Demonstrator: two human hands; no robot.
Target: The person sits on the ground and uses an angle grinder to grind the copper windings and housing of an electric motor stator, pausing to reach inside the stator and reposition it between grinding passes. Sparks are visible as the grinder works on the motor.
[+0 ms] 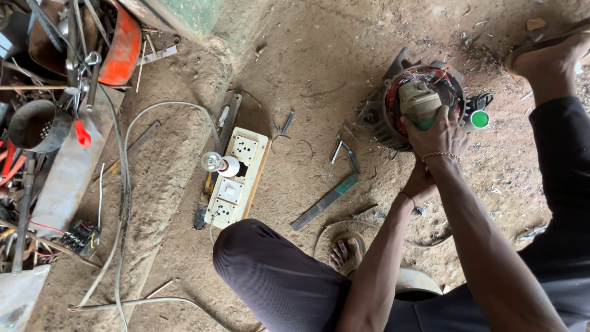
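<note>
Right hand (441,132) closed over a tan mallet head (419,101), pressing it into the motor stator (393,117) on the dirt floor (307,61). Left hand (421,183) tucked beneath, grip unclear. Switchboard with bulb (236,175) well apart.

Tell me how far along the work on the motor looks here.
Done: the motor stator lies opened on the dirt floor, copper windings exposed. In hand: the right hand presses a cloth-wrapped tool into the windings; the left hand steadies below. Left: no cover is fitted, and the switch board with bulb sits apart.
</note>
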